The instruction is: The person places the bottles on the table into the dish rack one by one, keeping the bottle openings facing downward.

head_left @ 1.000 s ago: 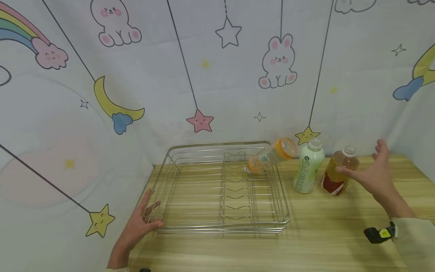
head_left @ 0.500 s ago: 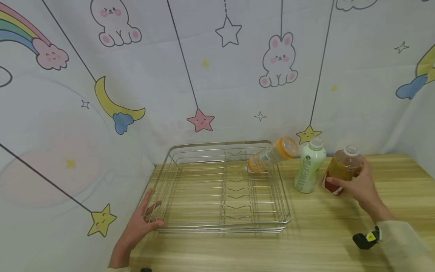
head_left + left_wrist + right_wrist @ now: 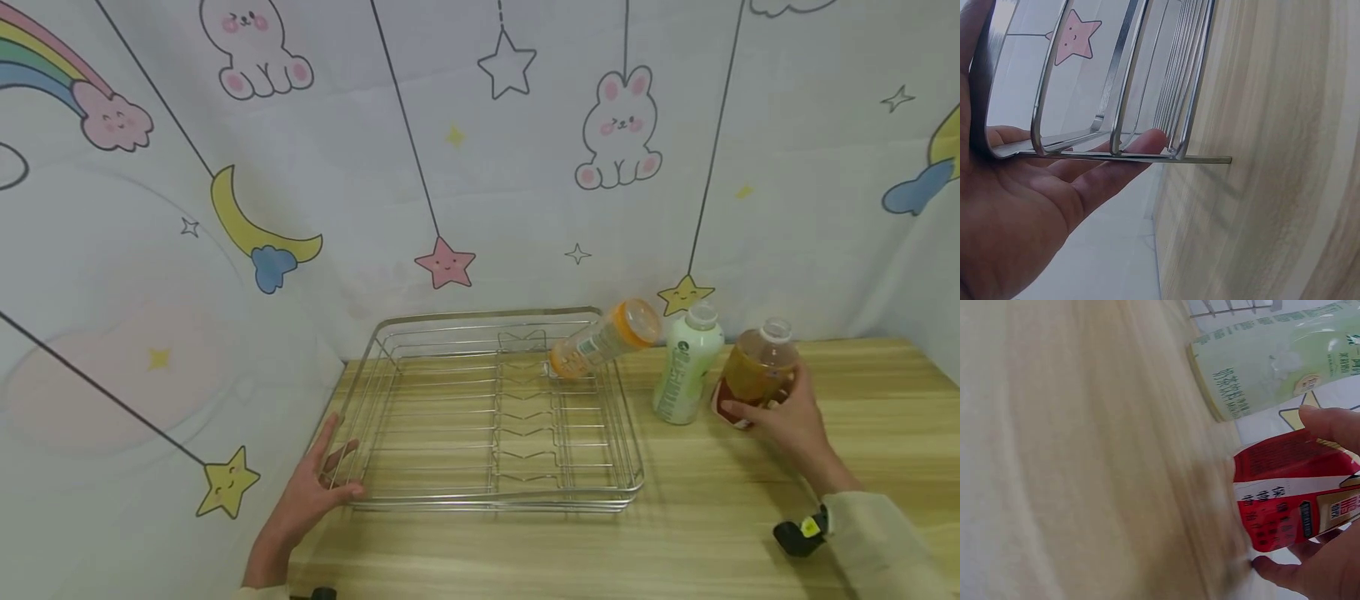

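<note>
In the head view my right hand point(image 3: 787, 429) grips a clear plastic drink bottle point(image 3: 757, 367) with a red and yellow label, thumb on its near side and fingers round the far side. The right wrist view shows its red label point(image 3: 1297, 494), with the bottle's base close to the tabletop. My left hand point(image 3: 311, 483) holds the front left corner of a wire dish rack point(image 3: 487, 502). In the left wrist view fingers point(image 3: 1116, 178) lie against the rack's wires. Just left of the gripped bottle stands a pale green drink bottle point(image 3: 686, 367), upright.
An orange and clear bottle point(image 3: 600, 337) leans over the rack's back right corner, its bottom end raised outside the rim. The wooden tabletop point(image 3: 675, 542) meets a white cloth backdrop point(image 3: 525, 192) with printed cartoons behind and at the left.
My right hand has moved left and down from beside the red-labelled bottle and closed round it. The left hand stays at the rack's corner. The view has shifted slightly.
</note>
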A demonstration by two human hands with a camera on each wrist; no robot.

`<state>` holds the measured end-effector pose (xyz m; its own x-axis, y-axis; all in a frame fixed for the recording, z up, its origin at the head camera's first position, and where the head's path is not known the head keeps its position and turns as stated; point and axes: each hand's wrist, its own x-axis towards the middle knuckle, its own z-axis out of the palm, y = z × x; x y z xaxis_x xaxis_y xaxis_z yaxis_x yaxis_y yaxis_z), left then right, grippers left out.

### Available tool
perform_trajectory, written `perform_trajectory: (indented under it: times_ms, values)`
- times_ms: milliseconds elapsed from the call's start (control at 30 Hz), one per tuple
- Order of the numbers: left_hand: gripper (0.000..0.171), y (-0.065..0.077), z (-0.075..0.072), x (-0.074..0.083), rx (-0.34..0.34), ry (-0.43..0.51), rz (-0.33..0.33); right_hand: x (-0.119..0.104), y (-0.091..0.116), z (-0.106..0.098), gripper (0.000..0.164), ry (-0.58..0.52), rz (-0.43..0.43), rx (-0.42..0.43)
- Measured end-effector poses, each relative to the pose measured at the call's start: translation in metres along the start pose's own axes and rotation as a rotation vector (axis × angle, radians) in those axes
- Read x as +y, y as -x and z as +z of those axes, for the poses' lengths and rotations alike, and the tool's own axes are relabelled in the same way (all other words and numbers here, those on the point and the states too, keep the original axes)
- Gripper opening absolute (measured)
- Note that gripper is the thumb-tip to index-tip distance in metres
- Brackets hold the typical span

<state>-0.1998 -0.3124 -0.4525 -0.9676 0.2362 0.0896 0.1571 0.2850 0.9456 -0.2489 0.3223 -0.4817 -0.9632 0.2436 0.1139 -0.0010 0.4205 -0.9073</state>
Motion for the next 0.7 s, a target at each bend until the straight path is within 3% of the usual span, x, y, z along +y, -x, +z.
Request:
perform_trajectory:
  times_ms: [367, 700]
  values:
    - [0.113, -0.0018, -0.0009, 0.0001, 0.006, -0.016, 0.002, 0.0065, 0.0005, 0.0036, 0.095, 0.046, 0.010, 0.058]
    - [0.113, 0.0011, 0.0009, 0.0021, 0.007, -0.017, 0.006, 0.0087, 0.0033, 0.0008, 0.093, 0.070, 0.040, 0.081]
